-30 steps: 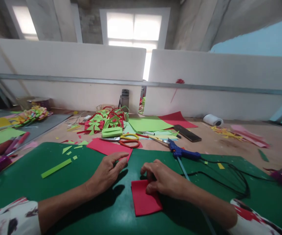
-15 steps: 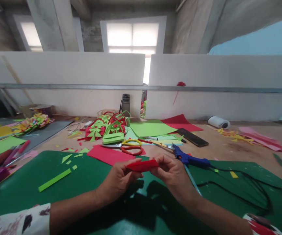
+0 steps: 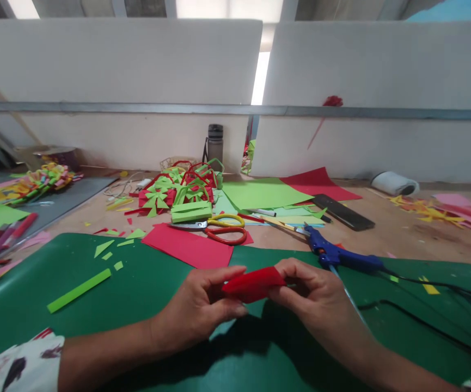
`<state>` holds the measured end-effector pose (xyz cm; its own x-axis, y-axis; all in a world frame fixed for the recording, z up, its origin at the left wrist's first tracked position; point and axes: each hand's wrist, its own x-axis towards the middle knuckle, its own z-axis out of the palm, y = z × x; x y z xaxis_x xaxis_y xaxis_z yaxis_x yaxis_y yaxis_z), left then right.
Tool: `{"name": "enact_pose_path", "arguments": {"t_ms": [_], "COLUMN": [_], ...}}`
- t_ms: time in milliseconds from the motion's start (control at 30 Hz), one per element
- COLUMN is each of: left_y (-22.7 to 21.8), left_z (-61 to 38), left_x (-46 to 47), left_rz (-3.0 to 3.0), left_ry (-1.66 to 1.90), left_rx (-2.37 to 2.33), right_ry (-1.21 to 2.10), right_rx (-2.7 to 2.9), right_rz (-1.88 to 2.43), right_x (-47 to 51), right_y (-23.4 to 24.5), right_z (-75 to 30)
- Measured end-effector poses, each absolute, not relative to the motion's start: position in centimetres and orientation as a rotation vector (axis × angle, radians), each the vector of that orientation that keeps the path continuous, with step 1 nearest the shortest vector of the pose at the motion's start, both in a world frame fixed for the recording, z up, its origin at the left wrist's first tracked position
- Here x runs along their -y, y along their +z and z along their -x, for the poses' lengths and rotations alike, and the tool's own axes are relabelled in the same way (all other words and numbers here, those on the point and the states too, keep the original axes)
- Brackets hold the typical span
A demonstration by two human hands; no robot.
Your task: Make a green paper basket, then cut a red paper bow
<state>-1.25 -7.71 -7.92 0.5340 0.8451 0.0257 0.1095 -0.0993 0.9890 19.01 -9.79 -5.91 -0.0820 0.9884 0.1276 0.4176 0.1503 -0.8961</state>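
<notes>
You hold a folded red paper at the near middle of the scene, raised above a green mat, with your shadow falling below. Your left hand grips its left end, index finger along the top and thumb beneath; your right hand pinches its right end between thumb and fingers. The paper bridges the gap between your two hands, which are apart from each other. Just beyond your left hand, flat red paper overlaps the mat's far edge, and scissors with one yellow and one red handle lie across its far side. Farther off is a heap of red and green paper pieces, with a dark bottle behind it. On the left of the mat lies a narrow green strip. Beyond your right hand rests a blue glue gun, its black cord trailing right. A dark phone lies farther away, near a large light green sheet.
</notes>
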Motion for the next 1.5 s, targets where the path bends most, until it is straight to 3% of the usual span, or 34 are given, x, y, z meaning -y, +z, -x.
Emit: {"name": "enact_pose_path", "arguments": {"t_ms": [167,400,1000,1500], "left_y": [-7.0,-6.6,-7.7,-8.2], "left_z": [1.9,1.4,1.4,1.3], "left_x": [7.2,6.8,6.1,6.3], "left_rz": [-1.591,-1.547,-0.884,-0.861], "left_ry": [0.865,0.665,0.677,0.664], "left_rx": [-0.988,-0.838,-0.554,-0.571], "right_ry": [0.831,0.724,0.957,0.801], "right_rx": [1.745,1.837,1.602,1.906], "right_rz": [1.367,1.358,1.059,1.089], "right_x": [9.5,9.5,10.1,11.2], "right_y": [-5.7,-5.7,-6.3,-6.0], "right_z": [-19.7,-19.6,-19.4,-19.1]}}
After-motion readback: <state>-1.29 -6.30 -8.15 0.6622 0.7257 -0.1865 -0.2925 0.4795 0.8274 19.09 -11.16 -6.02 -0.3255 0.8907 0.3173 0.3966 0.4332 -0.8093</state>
